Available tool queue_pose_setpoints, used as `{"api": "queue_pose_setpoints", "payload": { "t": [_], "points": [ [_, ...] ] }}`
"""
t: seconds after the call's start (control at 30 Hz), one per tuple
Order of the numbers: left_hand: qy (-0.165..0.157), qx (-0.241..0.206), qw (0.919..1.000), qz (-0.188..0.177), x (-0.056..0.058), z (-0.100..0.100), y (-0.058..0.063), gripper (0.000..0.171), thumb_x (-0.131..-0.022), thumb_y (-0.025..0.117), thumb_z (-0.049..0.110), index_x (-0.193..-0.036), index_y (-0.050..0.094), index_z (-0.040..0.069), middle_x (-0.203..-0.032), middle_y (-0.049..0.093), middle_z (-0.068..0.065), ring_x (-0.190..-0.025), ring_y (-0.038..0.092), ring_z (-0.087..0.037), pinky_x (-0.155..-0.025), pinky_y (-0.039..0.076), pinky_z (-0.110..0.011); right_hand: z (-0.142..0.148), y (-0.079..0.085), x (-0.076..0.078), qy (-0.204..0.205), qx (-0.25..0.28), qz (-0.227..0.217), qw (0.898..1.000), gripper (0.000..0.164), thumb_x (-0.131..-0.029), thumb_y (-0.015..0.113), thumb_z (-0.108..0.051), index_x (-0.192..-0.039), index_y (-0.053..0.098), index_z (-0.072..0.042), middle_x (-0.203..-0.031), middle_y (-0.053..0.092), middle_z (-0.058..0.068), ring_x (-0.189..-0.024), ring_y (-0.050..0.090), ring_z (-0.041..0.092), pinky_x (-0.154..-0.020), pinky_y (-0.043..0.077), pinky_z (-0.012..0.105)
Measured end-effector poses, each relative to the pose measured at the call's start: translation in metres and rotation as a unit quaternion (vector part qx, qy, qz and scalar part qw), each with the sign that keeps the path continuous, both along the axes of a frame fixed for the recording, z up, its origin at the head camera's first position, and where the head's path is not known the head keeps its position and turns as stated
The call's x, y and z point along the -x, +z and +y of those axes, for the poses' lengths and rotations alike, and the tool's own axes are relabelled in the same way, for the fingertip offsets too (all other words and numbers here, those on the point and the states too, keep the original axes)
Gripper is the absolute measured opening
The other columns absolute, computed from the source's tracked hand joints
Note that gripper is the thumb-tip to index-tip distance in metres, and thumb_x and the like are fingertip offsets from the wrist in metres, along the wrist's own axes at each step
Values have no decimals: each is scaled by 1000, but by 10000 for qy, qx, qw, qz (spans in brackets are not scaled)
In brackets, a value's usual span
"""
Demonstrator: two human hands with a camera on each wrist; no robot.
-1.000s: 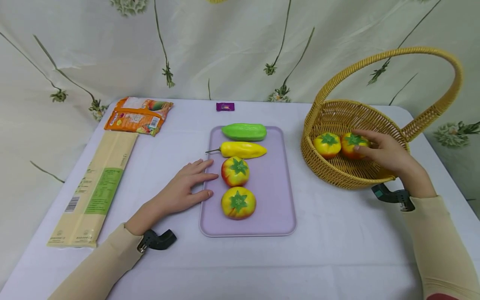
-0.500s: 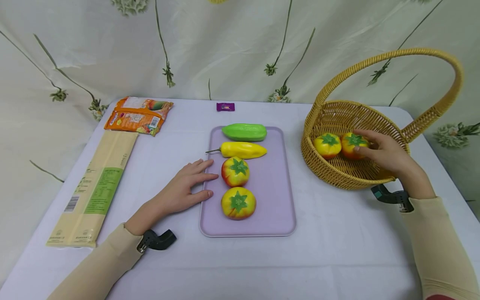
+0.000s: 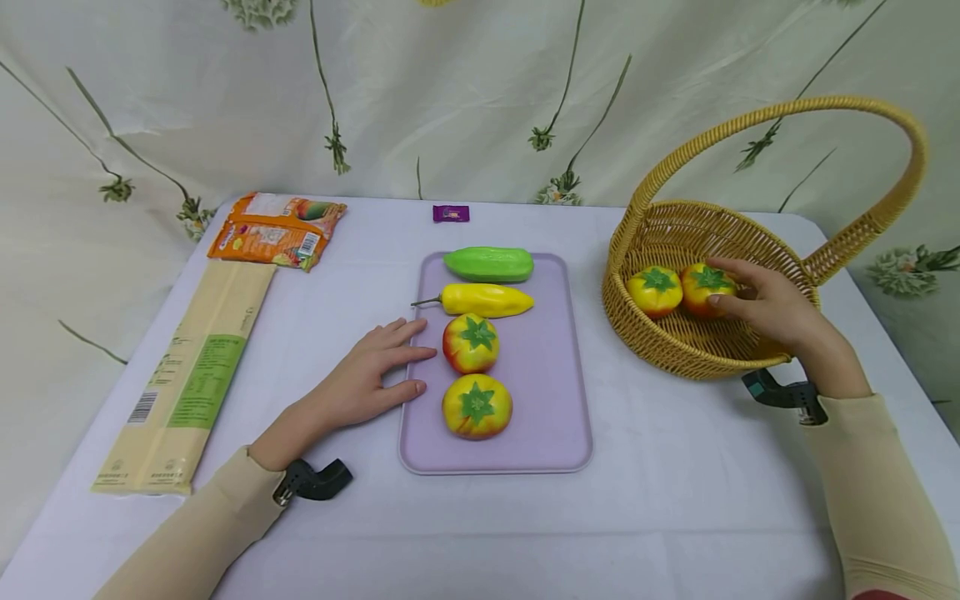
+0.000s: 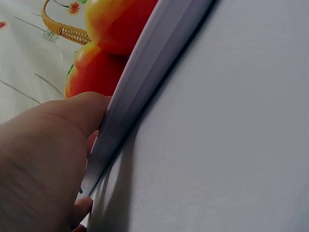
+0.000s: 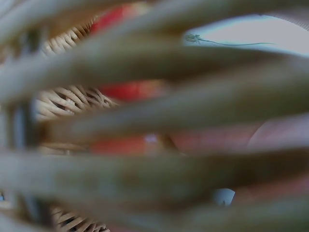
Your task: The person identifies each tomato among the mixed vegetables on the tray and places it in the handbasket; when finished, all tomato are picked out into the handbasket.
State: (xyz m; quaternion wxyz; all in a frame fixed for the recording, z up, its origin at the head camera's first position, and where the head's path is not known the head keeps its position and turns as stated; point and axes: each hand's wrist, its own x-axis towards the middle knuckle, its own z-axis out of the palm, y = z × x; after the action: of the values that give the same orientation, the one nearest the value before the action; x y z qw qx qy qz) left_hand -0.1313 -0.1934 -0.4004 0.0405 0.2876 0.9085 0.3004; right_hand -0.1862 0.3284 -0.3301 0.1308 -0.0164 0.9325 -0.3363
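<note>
In the head view my right hand reaches into the wicker basket, its thumb and fingers around the right-hand red-and-yellow tomato. Another tomato sits just left of it in the basket. My left hand lies with spread fingers on the left rim of the lilac tray; the left wrist view shows the thumb against the tray's edge. On the tray are a green cucumber-like vegetable, a yellow pepper, and two tomatoes, one farther and one nearer. Basket weave blocks most of the right wrist view.
An orange snack packet and a long beige package with a green label lie at the left. Behind the tray is a small purple wrapped piece. The basket's tall handle arches up at the right.
</note>
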Motion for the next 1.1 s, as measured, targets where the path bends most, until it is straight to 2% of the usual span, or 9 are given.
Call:
{"api": "queue_pose_setpoints", "payload": {
  "t": [0.2, 0.43, 0.87, 1.1],
  "points": [
    [3, 5, 10000, 13, 0, 0, -1, 45, -90, 73, 25, -133, 68, 10, -160, 43, -18, -151, 31, -47, -123, 19, -67, 0, 0, 0, 16, -24, -22, 10000, 64, -106, 54, -23, -162, 25, -9, -157, 27, 40, -136, 38, 65, -108, 40, 72],
    [6, 16, 10000, 38, 0, 0, -1, 45, -90, 73, 25, -133, 68, 10, -160, 44, -18, -151, 31, -47, -123, 19, -67, -2, -1, -1, 157, 7, 264, 9995, 66, -102, 56, -6, -161, 26, -4, -160, 26, 36, -138, 38, 64, -106, 42, 68],
    [6, 2, 10000, 56, 1, 0, -1, 45, -90, 74, 24, -132, 69, 10, -159, 44, -18, -151, 32, -48, -123, 20, -67, -3, -2, 1, 79, -343, 339, 9988, 69, -99, 55, 5, -160, 25, -2, -158, 27, 40, -133, 40, 67, -104, 43, 70],
    [14, -5, 10000, 32, 1, 0, -2, 45, -90, 74, 24, -133, 69, 10, -160, 44, -18, -151, 31, -48, -123, 20, -67, -3, -2, 0, 135, -380, 422, 9983, 72, -98, 57, 5, -161, 24, -2, -157, 28, 40, -132, 40, 68, -103, 43, 71]
  ]
}}
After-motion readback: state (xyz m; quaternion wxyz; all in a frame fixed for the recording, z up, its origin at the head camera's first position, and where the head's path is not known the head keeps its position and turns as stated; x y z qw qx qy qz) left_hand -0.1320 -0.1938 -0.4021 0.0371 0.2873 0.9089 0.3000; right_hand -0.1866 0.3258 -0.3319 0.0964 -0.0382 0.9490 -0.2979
